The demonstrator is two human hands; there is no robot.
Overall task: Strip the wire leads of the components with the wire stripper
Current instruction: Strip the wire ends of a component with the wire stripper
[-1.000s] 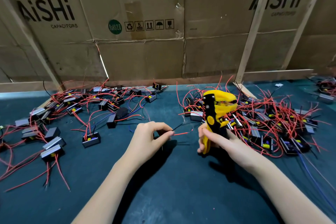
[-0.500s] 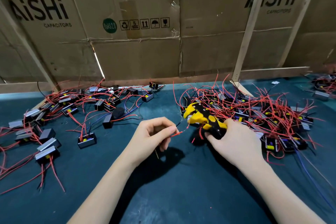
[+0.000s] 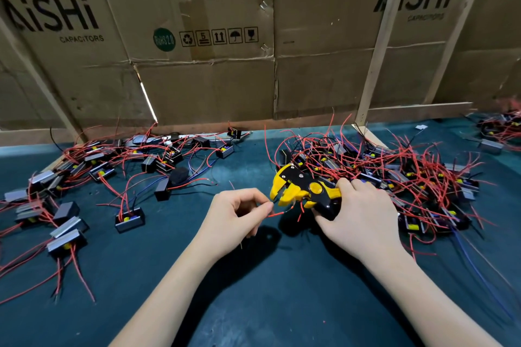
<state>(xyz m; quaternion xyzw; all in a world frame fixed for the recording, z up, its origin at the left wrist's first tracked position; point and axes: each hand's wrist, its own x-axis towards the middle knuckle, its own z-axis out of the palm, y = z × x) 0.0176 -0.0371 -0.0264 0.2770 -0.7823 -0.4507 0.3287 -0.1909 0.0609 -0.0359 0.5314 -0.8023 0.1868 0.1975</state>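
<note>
While the left hand [image 3: 239, 217] pinches a thin red wire lead [image 3: 277, 213] taut, the right hand [image 3: 358, 215] grips the yellow-and-black plastic wire stripper [image 3: 303, 191] by its handles, its head touching the lead's end at centre of the dark teal desk [image 3: 253, 304]; unstripped components [image 3: 394, 172] are heaped at two o'clock.

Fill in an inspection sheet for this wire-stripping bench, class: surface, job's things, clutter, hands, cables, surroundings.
Surface: dark teal mat.
Job's things: yellow-black wire stripper; red lead near its nose; piles of black components left and right.
Clutter: white scrap far right.
Hands: left hand pinches the lead; right hand grips the stripper.
Cables: blue wires trail right.
Surroundings: cardboard wall printed AiSHi, wooden battens.
</note>
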